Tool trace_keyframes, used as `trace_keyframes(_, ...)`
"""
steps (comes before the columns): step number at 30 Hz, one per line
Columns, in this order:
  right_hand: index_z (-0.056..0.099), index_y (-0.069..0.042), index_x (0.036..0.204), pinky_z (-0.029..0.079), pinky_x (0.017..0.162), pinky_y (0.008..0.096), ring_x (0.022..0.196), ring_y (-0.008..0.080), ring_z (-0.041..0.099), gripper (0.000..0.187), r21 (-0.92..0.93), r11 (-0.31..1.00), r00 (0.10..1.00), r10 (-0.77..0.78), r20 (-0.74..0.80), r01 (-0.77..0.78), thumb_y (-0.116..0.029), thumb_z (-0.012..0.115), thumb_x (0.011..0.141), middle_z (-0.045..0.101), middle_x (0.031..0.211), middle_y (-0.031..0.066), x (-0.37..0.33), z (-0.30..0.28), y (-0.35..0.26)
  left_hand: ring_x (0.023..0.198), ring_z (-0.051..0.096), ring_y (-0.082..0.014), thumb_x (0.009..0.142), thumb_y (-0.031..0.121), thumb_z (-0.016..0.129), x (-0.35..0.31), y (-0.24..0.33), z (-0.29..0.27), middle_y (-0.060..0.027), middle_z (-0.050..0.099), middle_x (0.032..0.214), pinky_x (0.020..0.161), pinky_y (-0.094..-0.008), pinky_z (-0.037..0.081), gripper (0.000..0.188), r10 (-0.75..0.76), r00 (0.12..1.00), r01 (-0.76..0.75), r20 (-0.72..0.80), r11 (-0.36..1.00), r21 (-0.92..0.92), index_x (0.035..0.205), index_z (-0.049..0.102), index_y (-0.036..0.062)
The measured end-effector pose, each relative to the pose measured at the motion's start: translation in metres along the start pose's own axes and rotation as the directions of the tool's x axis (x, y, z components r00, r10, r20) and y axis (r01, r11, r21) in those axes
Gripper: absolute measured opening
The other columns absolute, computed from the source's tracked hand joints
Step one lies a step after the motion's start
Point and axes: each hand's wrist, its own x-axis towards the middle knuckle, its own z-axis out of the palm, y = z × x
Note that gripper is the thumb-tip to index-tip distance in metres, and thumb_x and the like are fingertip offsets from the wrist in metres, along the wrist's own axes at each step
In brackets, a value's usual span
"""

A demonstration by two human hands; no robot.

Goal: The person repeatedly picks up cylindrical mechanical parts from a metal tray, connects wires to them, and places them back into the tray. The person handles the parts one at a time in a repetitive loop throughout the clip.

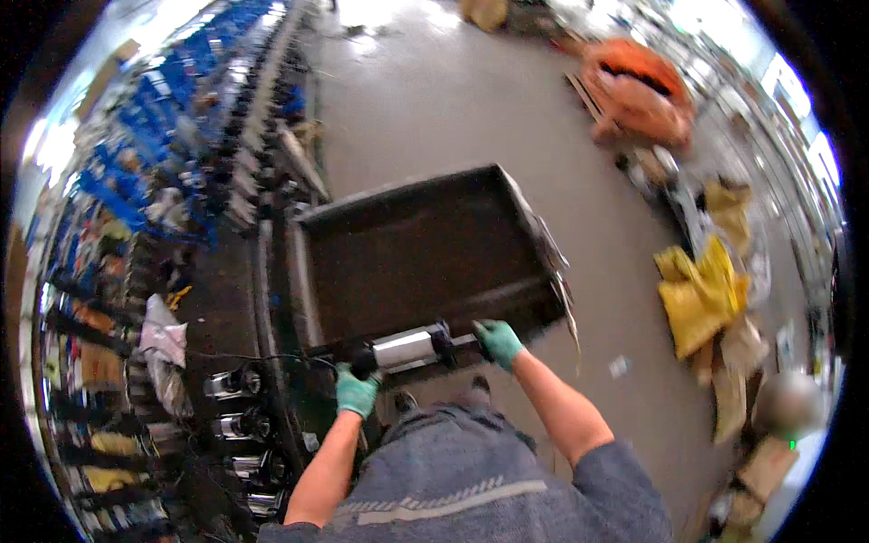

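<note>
A silver cylinder with black ends (405,349), which looks like a motor or pump body, lies sideways between my hands at the near edge of a large dark open-topped bin (303,281). My left hand (358,391), in a green glove, is closed at the black left end. On the other side my right hand (499,343), also green-gloved, closes around the narrower black right end. Finger detail is blurred, and part of each grip is hidden.
Several similar silver-and-black cylinders (237,424) stand in a row at the left, beside a dark rail. Blue racks (136,172) fill the far left. Rightward on the floor lie a yellow sack (695,297), an orange covered heap (641,109) and cardboard (768,468).
</note>
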Motion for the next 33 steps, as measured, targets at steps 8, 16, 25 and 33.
trace_keyframes(8,0.071,-0.001,0.107,0.054,0.075,0.0427,0.082,0.0277,0.067,0.032,-0.567,0.8,0.775,-0.479,-0.412,0.194,-0.032,0.065,0.099,0.071,0.088,0.0149,-0.012,-0.033,0.008,0.105,0.065,-0.029,0.076,0.029,0.092,-0.006,0.018,-0.007,-0.0171,0.069,0.115,0.095,-0.0403,0.051,0.07,-0.05,0.999,0.047,0.016,0.992,0.114,0.126,0.054,-0.001)
trace_keyframes(16,0.049,0.0,0.135,0.053,0.095,0.0475,0.109,0.0447,0.067,0.065,-0.419,0.833,0.733,-0.024,-0.68,-0.361,-0.036,0.076,0.087,0.068,0.115,0.0293,-0.018,-0.17,0.086,0.102,0.065,-0.0294,0.073,0.038,0.094,0.005,0.002,-0.01,-0.0174,0.07,0.113,0.095,-0.0403,0.051,0.077,-0.095,0.991,0.088,0.098,0.993,0.076,0.123,0.053,-0.0025)
trace_keyframes(25,0.053,-0.003,0.128,0.052,0.092,0.0525,0.11,0.0486,0.065,0.046,-0.51,0.821,0.856,-0.052,-0.515,-0.257,-0.033,0.067,0.096,0.07,0.113,0.0291,0.067,-0.167,-0.011,0.1,0.067,-0.0277,0.076,0.031,0.093,0.005,0.004,-0.013,-0.0166,0.071,0.111,0.092,-0.0393,0.053,0.069,-0.026,0.997,0.017,0.068,0.992,0.123,0.122,0.054,-0.0026)
trace_keyframes(33,0.067,-0.004,0.107,0.05,0.07,0.0359,0.075,0.0182,0.06,0.024,-0.072,0.994,0.995,0.072,-0.064,-0.077,-0.023,0.057,0.097,0.065,0.087,0.007,0.007,-0.08,-0.005,0.104,0.067,-0.027,0.076,0.029,0.093,0.002,0.012,-0.011,-0.0152,0.071,0.114,0.095,-0.0382,0.052,0.07,-0.055,0.995,0.046,0.086,0.993,0.11,0.124,0.053,-0.0018)
